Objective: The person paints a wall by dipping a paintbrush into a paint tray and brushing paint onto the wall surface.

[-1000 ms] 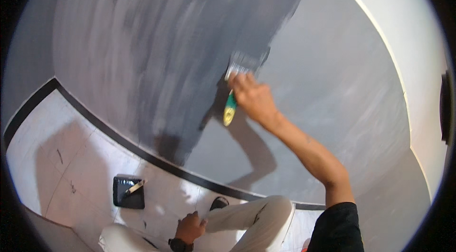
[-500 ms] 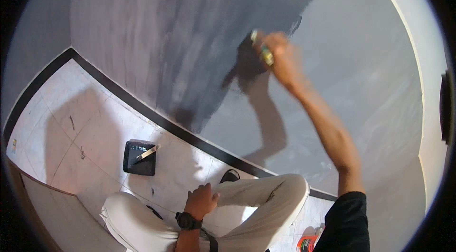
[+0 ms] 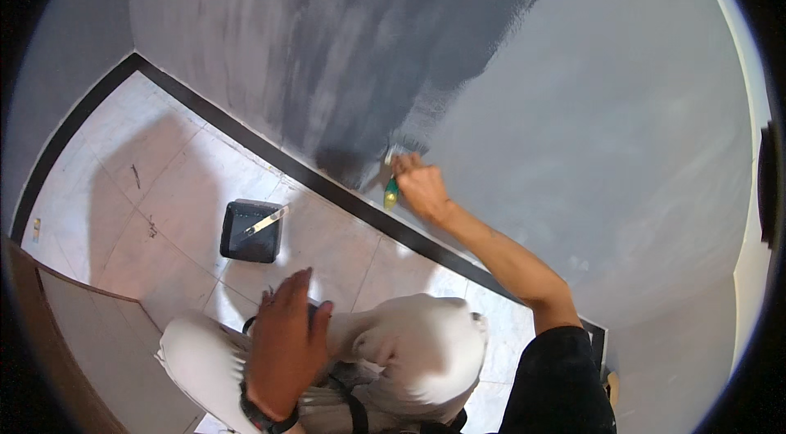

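Note:
My right hand grips a paintbrush with a green and yellow handle. Its bristle end is up against the wall, low down near the dark skirting. Dark grey paint covers the wall's middle, with thin streaky strokes along its lower right border. Over my knees hovers my left hand, fingers stretched out and holding nothing.
A black paint tray with dark paint sits on the tiled floor, a flat stick lying across it. Black skirting runs along the wall's foot. A brown-edged panel stands at the lower left.
My right hand has swept the brush down and left along the wall, and streaky paint now shows there. My left hand has risen from my lap and its fingers have straightened.

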`<action>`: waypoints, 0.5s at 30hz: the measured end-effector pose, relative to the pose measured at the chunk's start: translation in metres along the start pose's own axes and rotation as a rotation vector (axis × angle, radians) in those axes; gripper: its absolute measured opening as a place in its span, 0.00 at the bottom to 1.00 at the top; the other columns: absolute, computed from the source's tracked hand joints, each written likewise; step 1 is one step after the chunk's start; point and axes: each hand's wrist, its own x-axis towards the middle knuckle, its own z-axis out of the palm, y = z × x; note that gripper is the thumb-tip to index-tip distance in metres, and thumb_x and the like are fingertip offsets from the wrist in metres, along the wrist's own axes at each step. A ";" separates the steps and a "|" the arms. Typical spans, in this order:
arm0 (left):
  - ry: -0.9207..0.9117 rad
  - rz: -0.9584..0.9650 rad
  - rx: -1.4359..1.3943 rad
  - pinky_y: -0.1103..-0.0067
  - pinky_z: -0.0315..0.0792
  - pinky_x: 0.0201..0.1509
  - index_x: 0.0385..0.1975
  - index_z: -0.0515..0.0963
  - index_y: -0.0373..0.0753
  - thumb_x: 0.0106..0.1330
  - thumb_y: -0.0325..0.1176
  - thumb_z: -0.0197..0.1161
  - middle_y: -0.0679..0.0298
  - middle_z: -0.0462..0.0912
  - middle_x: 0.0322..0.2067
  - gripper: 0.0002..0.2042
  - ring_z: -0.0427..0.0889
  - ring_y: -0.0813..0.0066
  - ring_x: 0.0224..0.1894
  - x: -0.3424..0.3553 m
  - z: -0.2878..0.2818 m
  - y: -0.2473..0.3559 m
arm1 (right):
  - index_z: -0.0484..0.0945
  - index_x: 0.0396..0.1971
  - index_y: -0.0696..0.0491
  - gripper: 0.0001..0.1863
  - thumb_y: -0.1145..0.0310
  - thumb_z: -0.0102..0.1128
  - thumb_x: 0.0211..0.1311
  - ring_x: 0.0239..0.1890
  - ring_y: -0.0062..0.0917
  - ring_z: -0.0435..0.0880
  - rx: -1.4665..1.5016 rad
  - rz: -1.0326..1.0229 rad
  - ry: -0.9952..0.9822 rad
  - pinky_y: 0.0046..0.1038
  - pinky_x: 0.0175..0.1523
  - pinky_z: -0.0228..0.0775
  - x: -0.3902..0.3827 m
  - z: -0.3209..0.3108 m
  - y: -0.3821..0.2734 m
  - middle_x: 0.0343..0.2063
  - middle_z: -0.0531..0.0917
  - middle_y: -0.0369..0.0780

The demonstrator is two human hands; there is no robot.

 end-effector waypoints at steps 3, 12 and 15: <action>0.208 -0.043 -0.015 0.55 0.64 0.66 0.60 0.69 0.28 0.65 0.28 0.60 0.39 0.75 0.55 0.23 0.75 0.39 0.58 -0.035 -0.041 0.006 | 0.80 0.50 0.53 0.19 0.75 0.60 0.55 0.45 0.34 0.83 0.282 0.056 -0.131 0.37 0.41 0.80 0.002 0.005 -0.029 0.41 0.82 0.40; 0.267 -0.240 0.218 0.55 0.57 0.71 0.61 0.69 0.26 0.65 0.26 0.55 0.39 0.72 0.59 0.23 0.70 0.40 0.65 -0.078 -0.088 0.039 | 0.78 0.47 0.53 0.20 0.77 0.63 0.51 0.40 0.35 0.82 -0.052 0.047 0.599 0.36 0.39 0.78 0.081 -0.190 0.113 0.37 0.81 0.39; 0.319 -0.290 0.318 0.50 0.51 0.73 0.61 0.69 0.26 0.70 0.38 0.51 0.39 0.71 0.60 0.25 0.67 0.41 0.67 -0.103 -0.097 0.045 | 0.77 0.47 0.51 0.19 0.74 0.63 0.51 0.39 0.32 0.80 -0.139 0.077 0.659 0.34 0.36 0.77 0.081 -0.212 0.111 0.34 0.79 0.37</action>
